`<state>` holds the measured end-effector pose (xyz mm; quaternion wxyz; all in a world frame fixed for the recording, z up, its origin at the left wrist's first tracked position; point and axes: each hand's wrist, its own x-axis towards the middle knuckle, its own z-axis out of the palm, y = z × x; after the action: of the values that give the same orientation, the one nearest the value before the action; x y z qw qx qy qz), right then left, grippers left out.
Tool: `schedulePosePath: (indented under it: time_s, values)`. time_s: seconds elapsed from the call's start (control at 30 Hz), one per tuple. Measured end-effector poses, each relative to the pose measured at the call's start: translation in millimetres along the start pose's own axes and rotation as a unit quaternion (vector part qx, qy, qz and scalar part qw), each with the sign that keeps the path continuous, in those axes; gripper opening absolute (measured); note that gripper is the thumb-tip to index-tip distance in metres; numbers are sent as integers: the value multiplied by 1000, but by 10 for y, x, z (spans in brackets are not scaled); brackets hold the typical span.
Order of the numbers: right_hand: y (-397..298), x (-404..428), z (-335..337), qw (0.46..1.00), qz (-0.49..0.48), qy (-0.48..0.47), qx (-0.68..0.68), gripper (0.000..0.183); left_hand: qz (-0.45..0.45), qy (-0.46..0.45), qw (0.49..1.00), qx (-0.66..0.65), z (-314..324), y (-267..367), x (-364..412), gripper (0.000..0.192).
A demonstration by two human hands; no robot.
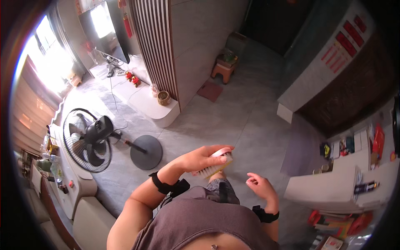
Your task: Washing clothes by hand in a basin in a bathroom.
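A scrub brush (215, 167) with a pink back, pale bristles and a yellow edge is held in my left hand (201, 159) in front of my body. My thumb lies across the brush, and its bristles face towards me. Lower and to the right, my right hand (261, 186) hangs in the air with its fingers loosely curled and nothing in it. Grey floor tiles (225, 122) lie beneath both hands.
A black standing fan (146, 152) is on the left, near a white TV cabinet (140, 103). Shelves (318, 190) with books and small items line the right. Farther off, an orange stool (222, 70) stands by the wall beside a reddish mat (210, 91).
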<state>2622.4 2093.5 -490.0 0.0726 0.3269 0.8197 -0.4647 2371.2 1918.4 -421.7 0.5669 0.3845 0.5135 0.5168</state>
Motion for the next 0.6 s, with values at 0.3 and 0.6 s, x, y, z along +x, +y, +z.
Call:
schedulePosePath:
  time_s: [0.3,0.6]
  values:
    - [-1598,2494,-135,927,-221,-183,-240,32,-61,307,928,-202,-946,-261,-326,51]
    - [-2997,1669,2476,753,-297,-580,-92,26,82,642,692,-321,59,-753,-2724,54]
